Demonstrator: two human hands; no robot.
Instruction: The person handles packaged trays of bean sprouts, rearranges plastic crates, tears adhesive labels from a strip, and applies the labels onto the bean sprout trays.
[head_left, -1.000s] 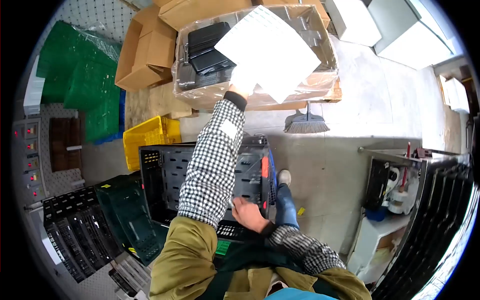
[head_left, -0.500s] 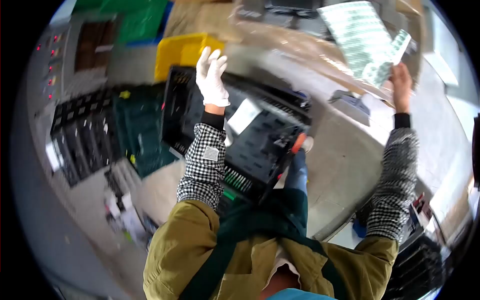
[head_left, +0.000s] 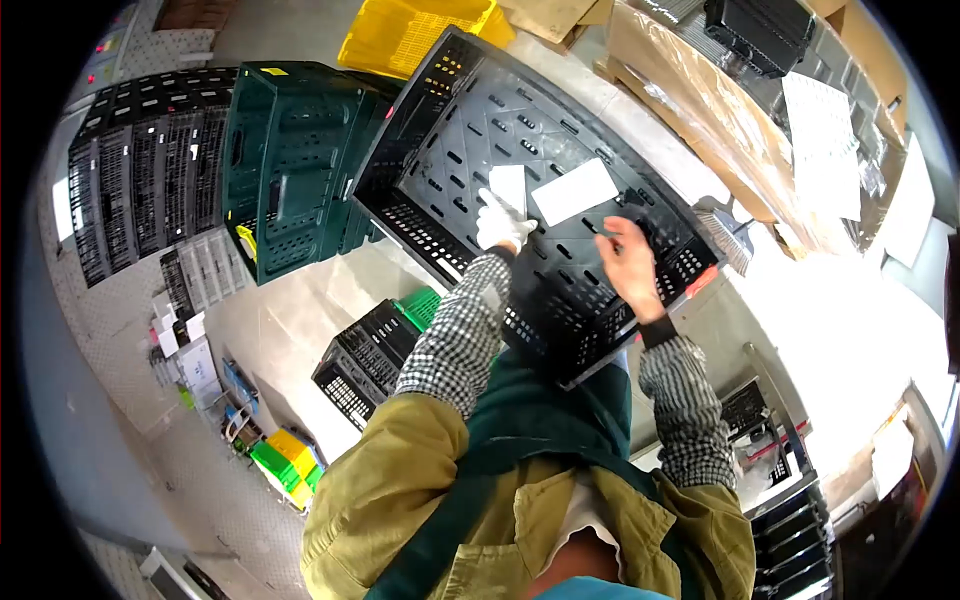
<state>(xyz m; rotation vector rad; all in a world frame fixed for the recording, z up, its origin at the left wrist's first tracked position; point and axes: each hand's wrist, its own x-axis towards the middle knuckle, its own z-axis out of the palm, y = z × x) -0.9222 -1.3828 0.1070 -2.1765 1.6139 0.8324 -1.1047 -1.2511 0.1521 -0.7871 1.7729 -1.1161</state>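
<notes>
Both my hands are over the large black slotted plastic crate (head_left: 480, 120), at about 1 o'clock in my view. Half a second ago my bare right hand (head_left: 630, 260) was out at the pale printed sheet (head_left: 825, 150) on the film-wrapped brown cardboard carton (head_left: 680, 105), around 2 o'clock; that hand has come back, and the sheet stays behind. My white-gloved left hand (head_left: 505, 222), raised then, has come down into the crate. I judge that my work has shifted from carton to crate.

Inside it, the narrow white slip (head_left: 510, 186) runs toward 12 o'clock from my glove, and the broad white paper rectangle (head_left: 577, 192) lies at 2 o'clock from it. My right fingers are loosely curled and spread, with nothing visible in them.

I cannot tell whether my glove pinches the slip or only overlaps its lower end. My right palm is hidden, and the dark patch beyond its fingertips is too murky to name. The carton is cut off at the top edge, and glare washes out the floor toward 3 o'clock.
</notes>
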